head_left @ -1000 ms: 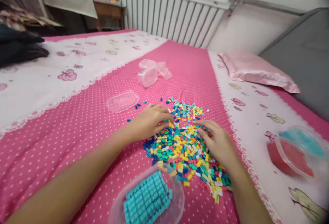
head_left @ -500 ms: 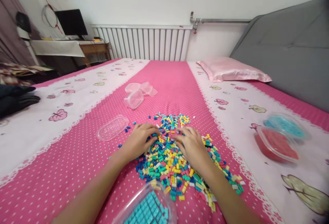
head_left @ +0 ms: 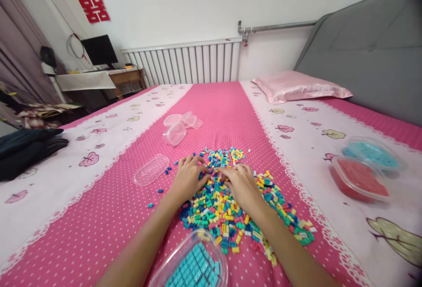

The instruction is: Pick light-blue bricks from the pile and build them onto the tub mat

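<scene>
A heap of small coloured bricks, yellow, blue, green, pink and white, lies on the pink dotted bedspread. My left hand rests palm down on the heap's left part, fingers spread flat. My right hand lies on the middle of the heap, fingers stretched toward the left hand; the fingertips nearly meet. Neither hand visibly holds a brick. A clear tub with neatly rowed light-blue bricks stands just in front of the heap.
A clear lid lies left of the heap, and empty clear tubs lie farther back. At the right stand a tub of red bricks and one of light-blue bricks. A pink pillow and grey headboard are beyond.
The camera has tilted up, showing more of the wall. Both hands have drawn together on the heap, the right hand sliding left toward the left hand.
</scene>
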Demonstrator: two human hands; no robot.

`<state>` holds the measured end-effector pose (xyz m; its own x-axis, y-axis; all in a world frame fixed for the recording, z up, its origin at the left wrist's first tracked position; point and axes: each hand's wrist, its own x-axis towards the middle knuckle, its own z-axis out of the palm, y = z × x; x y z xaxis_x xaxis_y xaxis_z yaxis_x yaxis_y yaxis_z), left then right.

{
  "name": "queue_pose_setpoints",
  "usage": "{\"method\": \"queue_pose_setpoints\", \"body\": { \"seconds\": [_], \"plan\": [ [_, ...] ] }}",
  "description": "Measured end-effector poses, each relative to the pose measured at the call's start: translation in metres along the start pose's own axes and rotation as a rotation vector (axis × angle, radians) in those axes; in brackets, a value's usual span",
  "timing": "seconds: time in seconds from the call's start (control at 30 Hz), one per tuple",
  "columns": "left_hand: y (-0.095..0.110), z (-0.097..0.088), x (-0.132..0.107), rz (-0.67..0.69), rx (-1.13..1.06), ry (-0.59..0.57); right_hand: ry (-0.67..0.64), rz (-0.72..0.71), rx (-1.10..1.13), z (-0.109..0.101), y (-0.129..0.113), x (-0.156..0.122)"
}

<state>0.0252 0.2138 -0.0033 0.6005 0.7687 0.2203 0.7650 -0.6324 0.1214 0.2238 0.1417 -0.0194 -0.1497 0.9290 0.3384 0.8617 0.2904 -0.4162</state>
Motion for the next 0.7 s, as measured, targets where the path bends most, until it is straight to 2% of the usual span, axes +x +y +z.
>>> {"method": "queue_pose_setpoints", "body": {
  "seconds": [0.17, 0.4, 0.7],
  "plan": [
    [0.003, 0.001, -0.001, -0.002, 0.012, 0.018, -0.01, 0.016, 0.057, -0.002, 0.001, 0.0],
    [0.006, -0.007, -0.007, 0.015, -0.114, 0.086, -0.013, 0.036, 0.088, -0.003, 0.005, -0.001],
    [0.004, -0.002, -0.012, 0.007, -0.288, 0.165, 0.113, 0.04, 0.237, 0.009, 0.012, 0.002]
  ]
}}
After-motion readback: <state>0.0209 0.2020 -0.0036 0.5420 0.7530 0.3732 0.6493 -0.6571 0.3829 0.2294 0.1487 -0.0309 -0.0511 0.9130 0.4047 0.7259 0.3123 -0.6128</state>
